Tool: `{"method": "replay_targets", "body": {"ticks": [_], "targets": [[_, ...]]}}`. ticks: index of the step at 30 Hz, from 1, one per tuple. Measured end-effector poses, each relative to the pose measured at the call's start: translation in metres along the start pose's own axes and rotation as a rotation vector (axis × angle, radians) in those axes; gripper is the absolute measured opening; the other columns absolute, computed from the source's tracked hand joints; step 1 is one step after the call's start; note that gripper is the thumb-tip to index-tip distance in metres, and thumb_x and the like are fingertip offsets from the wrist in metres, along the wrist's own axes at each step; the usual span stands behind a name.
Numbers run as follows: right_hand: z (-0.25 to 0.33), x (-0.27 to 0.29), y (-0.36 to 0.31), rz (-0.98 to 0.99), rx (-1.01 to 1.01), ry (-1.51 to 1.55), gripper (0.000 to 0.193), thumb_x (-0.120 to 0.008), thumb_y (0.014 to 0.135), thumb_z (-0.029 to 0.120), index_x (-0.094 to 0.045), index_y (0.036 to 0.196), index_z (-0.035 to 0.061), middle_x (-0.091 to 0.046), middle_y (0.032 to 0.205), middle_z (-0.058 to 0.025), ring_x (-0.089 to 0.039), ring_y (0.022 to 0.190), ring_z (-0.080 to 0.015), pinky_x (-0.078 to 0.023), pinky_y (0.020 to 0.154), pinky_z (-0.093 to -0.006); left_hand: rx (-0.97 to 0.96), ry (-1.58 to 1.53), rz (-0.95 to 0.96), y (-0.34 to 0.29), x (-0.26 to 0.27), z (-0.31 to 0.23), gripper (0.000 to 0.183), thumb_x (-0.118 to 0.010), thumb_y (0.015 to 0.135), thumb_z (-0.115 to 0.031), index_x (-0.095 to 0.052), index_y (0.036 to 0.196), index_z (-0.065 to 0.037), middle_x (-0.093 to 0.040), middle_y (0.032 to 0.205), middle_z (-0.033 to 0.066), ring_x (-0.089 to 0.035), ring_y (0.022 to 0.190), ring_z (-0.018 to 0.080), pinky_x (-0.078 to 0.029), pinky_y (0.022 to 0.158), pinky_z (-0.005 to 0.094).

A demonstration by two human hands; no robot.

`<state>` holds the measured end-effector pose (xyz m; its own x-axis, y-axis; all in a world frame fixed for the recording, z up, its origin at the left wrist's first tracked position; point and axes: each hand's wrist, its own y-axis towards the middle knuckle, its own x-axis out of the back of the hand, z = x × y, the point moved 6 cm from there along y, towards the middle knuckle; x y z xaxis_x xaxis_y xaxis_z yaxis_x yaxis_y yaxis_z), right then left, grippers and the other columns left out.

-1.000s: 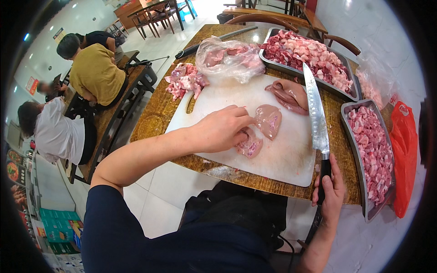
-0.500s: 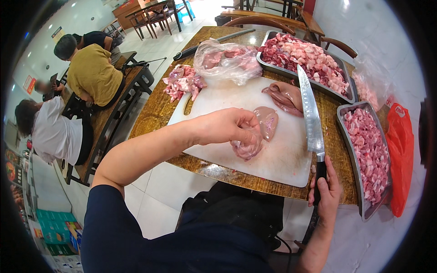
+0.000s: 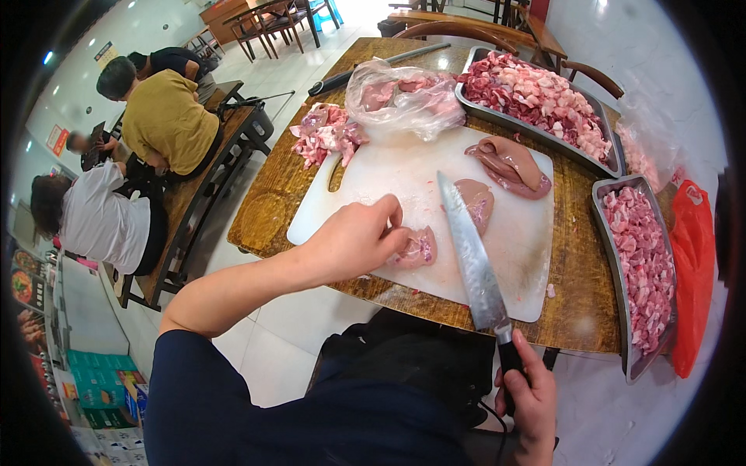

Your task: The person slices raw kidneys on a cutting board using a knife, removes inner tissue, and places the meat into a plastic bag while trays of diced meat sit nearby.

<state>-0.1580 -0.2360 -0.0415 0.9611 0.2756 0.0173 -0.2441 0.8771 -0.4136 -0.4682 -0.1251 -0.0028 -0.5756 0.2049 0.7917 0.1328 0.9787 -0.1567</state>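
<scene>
My right hand [image 3: 528, 384] grips the black handle of a long kitchen knife [image 3: 475, 264]. Its blade slants up to the left over a white cutting board [image 3: 357, 182]. Over the board's near left part is my left hand [image 3: 361, 239], fingers curled, thumb close to the index finger. Right at its fingertips lies a thin pinkish piece of meat, like sliced kidney [image 3: 420, 250]; whether the fingers pinch it is hidden. Another smooth half piece [image 3: 475, 203] sits partly behind the blade. Farther back, brownish-pink folded organ meat [image 3: 509, 167] rests on the board.
A clear plastic bag of meat [image 3: 404, 97], a pile of trimmings [image 3: 326, 133] and a sharpening rod [image 3: 373, 68] lie along the table's far side. Two metal trays [image 3: 610, 159] [image 3: 633, 365] hold cut meat. A red bag [image 3: 691, 272] is at right. People sit at left.
The knife has swung left and down from the board's right edge to above the half piece. My left hand has shifted left, and the small meat piece now lies flatter on the board.
</scene>
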Motion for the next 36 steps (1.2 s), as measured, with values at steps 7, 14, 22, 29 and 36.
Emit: {"method": "replay_targets", "body": {"ticks": [7, 14, 22, 29, 36], "targets": [[-0.006, -0.012, -0.019, 0.076, -0.085, 0.091, 0.058, -0.048, 0.091, -0.002, -0.044, 0.148, 0.0070, -0.062, 0.081, -0.0086, -0.054, 0.049, -0.0115, -0.045, 0.045, -0.0237, -0.709, 0.209, -0.317, -0.022, -0.002, -0.022, 0.015, -0.071, 0.084, -0.008, -0.066, 0.097, -0.004, -0.063, 0.097, 0.0101, -0.061, 0.091, 0.0278, -0.052, 0.077, 0.0357], [0.007, -0.015, -0.017, 0.088, -0.051, -0.208, 0.058, -0.051, 0.092, -0.002, -0.044, 0.148, 0.0056, -0.060, 0.073, -0.0046, -0.053, 0.049, -0.0091, -0.043, 0.045, -0.0231, -0.727, 0.074, -0.282, -0.020, -0.022, -0.015, 0.020, -0.073, 0.082, -0.005, -0.066, 0.100, -0.002, -0.065, 0.103, 0.0106, -0.061, 0.094, 0.0290, -0.051, 0.082, 0.0360], [0.026, -0.052, 0.041, 0.197, -0.075, -0.221, 0.056, -0.055, 0.098, 0.006, -0.041, 0.151, 0.0162, -0.056, 0.072, -0.0032, -0.055, 0.053, -0.0091, -0.047, 0.053, -0.0251, -0.703, 0.063, -0.295, -0.022, -0.022, -0.010, 0.020, -0.074, 0.080, -0.006, -0.067, 0.099, -0.003, -0.065, 0.103, 0.0113, -0.063, 0.096, 0.0297, -0.052, 0.083, 0.0367], [-0.011, -0.009, -0.021, 0.153, -0.154, -0.244, 0.056, -0.055, 0.093, 0.002, -0.046, 0.148, 0.0092, -0.061, 0.074, -0.0055, -0.057, 0.051, -0.0154, -0.046, 0.049, -0.0284, -0.721, 0.087, -0.393, -0.027, -0.024, -0.002, 0.022, -0.077, 0.079, -0.008, -0.067, 0.097, -0.002, -0.065, 0.102, 0.0114, -0.062, 0.092, 0.0293, -0.052, 0.080, 0.0370], [0.053, -0.066, -0.001, 0.109, 0.407, -0.847, 0.060, -0.062, 0.087, 0.002, -0.047, 0.145, 0.0089, -0.057, 0.076, -0.0149, -0.058, 0.066, -0.0351, -0.048, 0.057, -0.0437, -0.644, 0.101, -0.335, -0.029, -0.020, -0.006, 0.031, -0.085, 0.071, -0.019, -0.063, 0.086, -0.003, -0.062, 0.096, 0.0100, -0.059, 0.089, 0.0275, -0.051, 0.078, 0.0363]]}}
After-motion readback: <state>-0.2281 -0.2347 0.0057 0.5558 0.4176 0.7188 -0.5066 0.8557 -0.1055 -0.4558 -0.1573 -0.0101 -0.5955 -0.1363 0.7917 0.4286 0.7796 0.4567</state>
